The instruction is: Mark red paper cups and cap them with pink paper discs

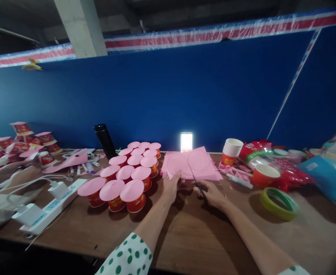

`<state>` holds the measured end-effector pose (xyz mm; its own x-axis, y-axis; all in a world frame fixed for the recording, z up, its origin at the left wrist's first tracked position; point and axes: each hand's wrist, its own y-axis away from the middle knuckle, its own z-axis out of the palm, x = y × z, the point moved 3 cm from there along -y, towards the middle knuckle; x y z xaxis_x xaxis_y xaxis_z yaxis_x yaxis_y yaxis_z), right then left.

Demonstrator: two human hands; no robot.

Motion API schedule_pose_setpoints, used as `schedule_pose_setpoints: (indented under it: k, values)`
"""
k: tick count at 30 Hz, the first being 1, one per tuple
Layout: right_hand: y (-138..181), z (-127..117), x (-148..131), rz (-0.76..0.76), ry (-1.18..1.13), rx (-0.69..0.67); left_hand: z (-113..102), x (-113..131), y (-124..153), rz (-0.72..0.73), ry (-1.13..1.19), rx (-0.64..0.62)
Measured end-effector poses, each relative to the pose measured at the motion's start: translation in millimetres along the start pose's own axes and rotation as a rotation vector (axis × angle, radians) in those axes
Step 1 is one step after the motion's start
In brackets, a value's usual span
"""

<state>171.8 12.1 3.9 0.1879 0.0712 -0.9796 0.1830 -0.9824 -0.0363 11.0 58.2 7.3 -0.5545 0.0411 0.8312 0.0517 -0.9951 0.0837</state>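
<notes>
A pink sheet of paper [196, 162] with two drawn circles lies on the brown table [185, 229] in front of me. My left hand [171, 187] pinches the sheet's near edge. My right hand [210, 192] is closed round a pair of scissors [195, 178] whose blades reach into the sheet between the two circles. To the left stand several red paper cups [127, 179], each topped with a pink paper disc.
A white power strip [50, 204] with chargers lies at the left, near more capped cups [27, 141] and a black flask [105, 140]. Right of the sheet are a stack of cups [231, 151], a red bowl [264, 175], a green tape roll [279, 202] and red packets. A lit phone [186, 141] leans on the blue wall.
</notes>
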Motion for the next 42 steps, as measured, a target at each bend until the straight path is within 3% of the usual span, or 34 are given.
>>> schedule_pose_setpoints:
  k: [42]
  values:
    - [-1.6,1.6,5.9,-0.004,-0.003,0.024,6.3,4.3,5.5,0.001,-0.005,-0.014]
